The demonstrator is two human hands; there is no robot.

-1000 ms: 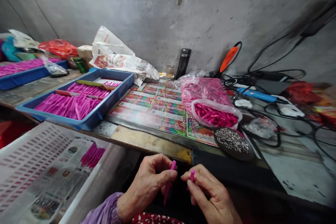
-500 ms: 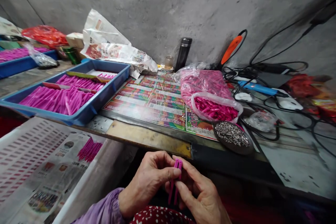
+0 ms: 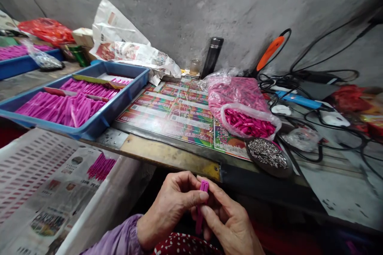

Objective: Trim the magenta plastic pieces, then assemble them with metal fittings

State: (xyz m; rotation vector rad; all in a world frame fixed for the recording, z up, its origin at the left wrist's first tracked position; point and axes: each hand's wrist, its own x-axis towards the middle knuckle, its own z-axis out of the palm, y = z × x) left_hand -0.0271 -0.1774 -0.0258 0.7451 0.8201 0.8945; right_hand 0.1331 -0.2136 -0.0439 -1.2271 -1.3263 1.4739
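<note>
Between my two hands, just off the table's front edge, I hold a pair of slim magenta plastic strips (image 3: 204, 185) upright and side by side. My left hand (image 3: 172, 203) pinches their upper part with the thumb in front. My right hand (image 3: 229, 217) grips them from the other side, thumb lower down and index finger near the top. Fingers cover the strips' middle. Nearest on the table are a dark dish of small metal pins (image 3: 267, 155) and an opened plastic bag of magenta pieces (image 3: 243, 103).
A blue divided tray (image 3: 98, 121) of magenta strips stands at left. Below it is a white basket (image 3: 36, 163) lined with newspaper, holding more magenta pieces (image 3: 101, 166). A black flask (image 3: 213, 56), an orange-handled tool (image 3: 271, 52) and tangled black cables (image 3: 293, 87) lie toward the wall.
The two strips, spread apart at the lower end before, now lie together along their length. Both hands keep nearly the same place; the view has shifted slightly.
</note>
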